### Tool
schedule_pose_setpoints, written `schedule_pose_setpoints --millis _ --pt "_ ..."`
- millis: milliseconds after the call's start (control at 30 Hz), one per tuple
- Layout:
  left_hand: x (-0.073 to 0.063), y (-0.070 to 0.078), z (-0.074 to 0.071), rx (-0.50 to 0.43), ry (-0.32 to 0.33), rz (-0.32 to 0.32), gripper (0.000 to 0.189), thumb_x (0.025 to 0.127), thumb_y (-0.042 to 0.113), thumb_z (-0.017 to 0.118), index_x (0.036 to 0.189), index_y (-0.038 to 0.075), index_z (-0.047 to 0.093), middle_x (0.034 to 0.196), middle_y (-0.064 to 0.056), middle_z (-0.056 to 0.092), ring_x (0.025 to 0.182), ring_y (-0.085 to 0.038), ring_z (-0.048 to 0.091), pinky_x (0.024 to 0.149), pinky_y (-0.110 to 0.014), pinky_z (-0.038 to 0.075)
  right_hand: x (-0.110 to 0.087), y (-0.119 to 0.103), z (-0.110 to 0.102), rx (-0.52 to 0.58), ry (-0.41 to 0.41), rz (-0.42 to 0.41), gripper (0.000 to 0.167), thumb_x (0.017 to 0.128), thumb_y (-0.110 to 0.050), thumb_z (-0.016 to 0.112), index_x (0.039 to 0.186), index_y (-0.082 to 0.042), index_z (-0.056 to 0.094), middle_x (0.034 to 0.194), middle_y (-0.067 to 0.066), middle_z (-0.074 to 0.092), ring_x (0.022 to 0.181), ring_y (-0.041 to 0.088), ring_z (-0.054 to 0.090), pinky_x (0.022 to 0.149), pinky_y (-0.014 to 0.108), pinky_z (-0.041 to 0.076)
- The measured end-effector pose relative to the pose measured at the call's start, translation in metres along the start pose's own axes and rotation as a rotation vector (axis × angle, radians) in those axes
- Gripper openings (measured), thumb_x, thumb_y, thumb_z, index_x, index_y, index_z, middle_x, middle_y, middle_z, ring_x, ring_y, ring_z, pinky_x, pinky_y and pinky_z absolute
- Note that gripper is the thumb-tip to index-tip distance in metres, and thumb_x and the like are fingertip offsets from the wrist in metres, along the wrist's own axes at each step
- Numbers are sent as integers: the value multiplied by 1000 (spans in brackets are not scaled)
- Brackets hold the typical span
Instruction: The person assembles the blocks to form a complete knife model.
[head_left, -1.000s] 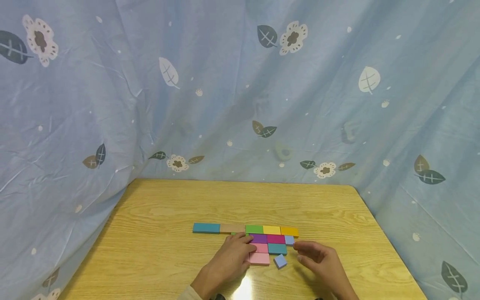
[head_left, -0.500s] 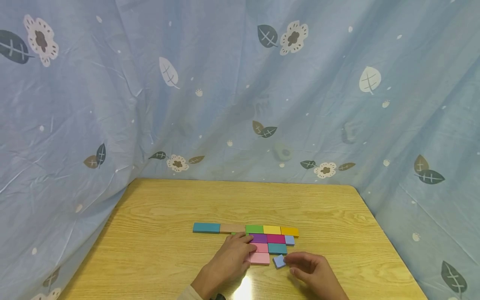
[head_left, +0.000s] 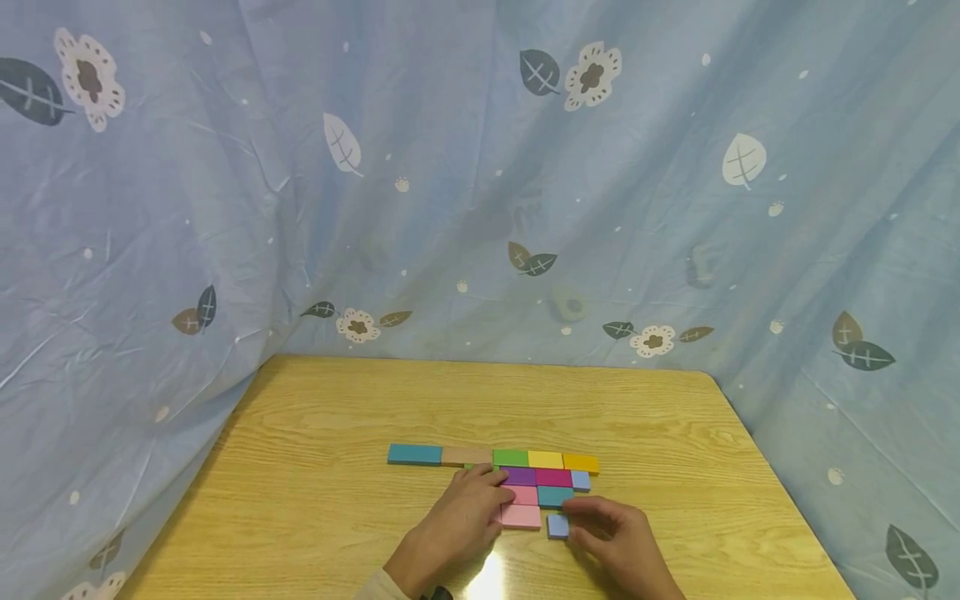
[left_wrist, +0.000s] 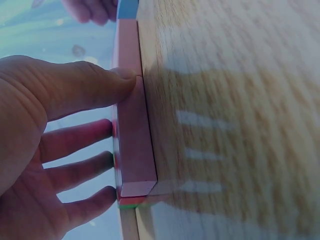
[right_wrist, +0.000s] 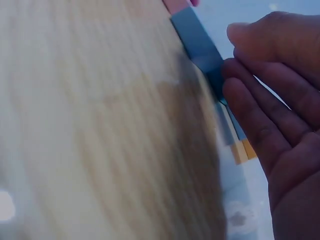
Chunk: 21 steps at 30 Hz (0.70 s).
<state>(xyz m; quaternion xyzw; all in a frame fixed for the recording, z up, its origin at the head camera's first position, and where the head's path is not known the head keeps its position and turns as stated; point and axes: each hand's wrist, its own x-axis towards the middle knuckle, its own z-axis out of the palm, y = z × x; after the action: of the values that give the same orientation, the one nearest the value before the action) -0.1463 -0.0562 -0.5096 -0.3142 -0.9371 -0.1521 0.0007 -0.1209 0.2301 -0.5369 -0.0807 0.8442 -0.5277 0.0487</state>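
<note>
Flat coloured blocks lie in stepped rows on the wooden table (head_left: 315, 517). My left hand (head_left: 461, 517) rests over the left of the nearer rows. In the left wrist view its thumb touches the front pink block (left_wrist: 134, 130), with straight fingers reaching across the row. A light blue square block (head_left: 557, 527) lies just right of the nearest pink block (head_left: 521, 517), a small gap between them. My right hand (head_left: 615, 537) is at this square's right side, fingers extended and thumb apart; in the right wrist view fingertips are against a blue block (right_wrist: 195, 35). The left hand hides some blocks.
The back row runs from a blue block (head_left: 415, 455) to an orange one (head_left: 581, 464). Purple (head_left: 517, 476), magenta (head_left: 553, 477) and teal (head_left: 556, 497) blocks sit in front. A patterned blue curtain (head_left: 450, 208) surrounds the table's back and sides.
My right hand has moved left and nearer to the light blue square block. That block has turned from a slant to roughly straight with the rows. The left hand stays put.
</note>
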Motion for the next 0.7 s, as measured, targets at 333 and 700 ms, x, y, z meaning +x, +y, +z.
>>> schedule_pose_setpoints --millis 333,700 --pt "0 0 -1 0 8 4 34 94 16 81 128 21 80 152 -4 68 145 -31 59 117 -54 53 1 0 8 -89 -4 31 26 91 -15 89 116 -21 84 118 -4 83 111 5 74 97 20 61" --pt "-1 1 -1 -13 0 -1 33 96 15 79 128 21 80 153 -3 67 147 -32 58 118 -57 53 0 -2 4 -74 4 28 22 94 -15 87 115 -19 84 117 -3 83 111 4 74 97 16 61"
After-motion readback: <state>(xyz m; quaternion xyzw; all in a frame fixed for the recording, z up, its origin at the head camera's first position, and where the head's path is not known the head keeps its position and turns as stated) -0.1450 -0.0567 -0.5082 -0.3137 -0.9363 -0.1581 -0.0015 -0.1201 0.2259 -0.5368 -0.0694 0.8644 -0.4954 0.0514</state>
